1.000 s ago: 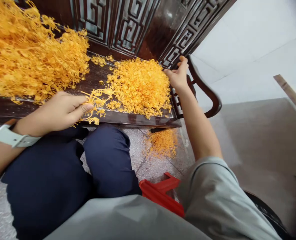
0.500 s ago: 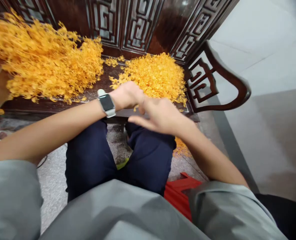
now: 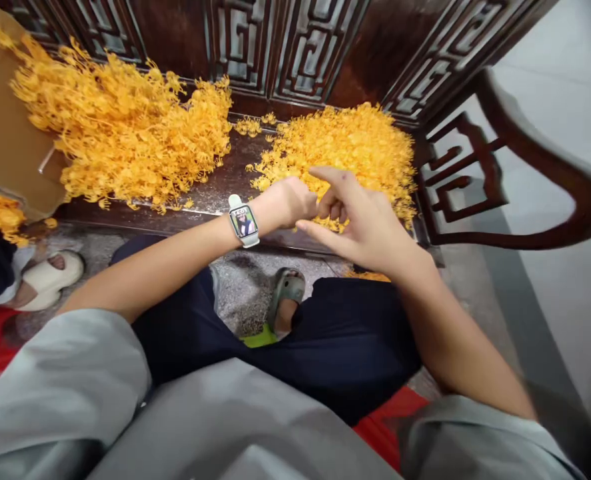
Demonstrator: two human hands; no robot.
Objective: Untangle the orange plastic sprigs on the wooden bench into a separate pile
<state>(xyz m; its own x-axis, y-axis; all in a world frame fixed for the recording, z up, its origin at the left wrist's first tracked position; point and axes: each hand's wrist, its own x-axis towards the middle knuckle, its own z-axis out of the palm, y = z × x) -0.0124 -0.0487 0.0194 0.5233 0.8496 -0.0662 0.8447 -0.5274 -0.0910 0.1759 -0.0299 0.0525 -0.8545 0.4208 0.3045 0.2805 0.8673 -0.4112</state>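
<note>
The loose orange pile (image 3: 355, 140) lies on the dark counter (image 3: 230, 183), just beyond your left hand (image 3: 292, 202) and right hand (image 3: 362, 217).
Your right thumb and index finger are spread apart, the others curled; your left fingers bend inward, and whether they pinch anything you cannot tell. A lit watch (image 3: 244, 222) sits on your left wrist. Farther left on the counter is a larger orange heap (image 3: 145, 140); a curved openwork armrest (image 3: 540, 157) stands at the right end.

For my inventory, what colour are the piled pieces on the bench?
The piled pieces are orange-yellow, clearest in the head view.
</note>
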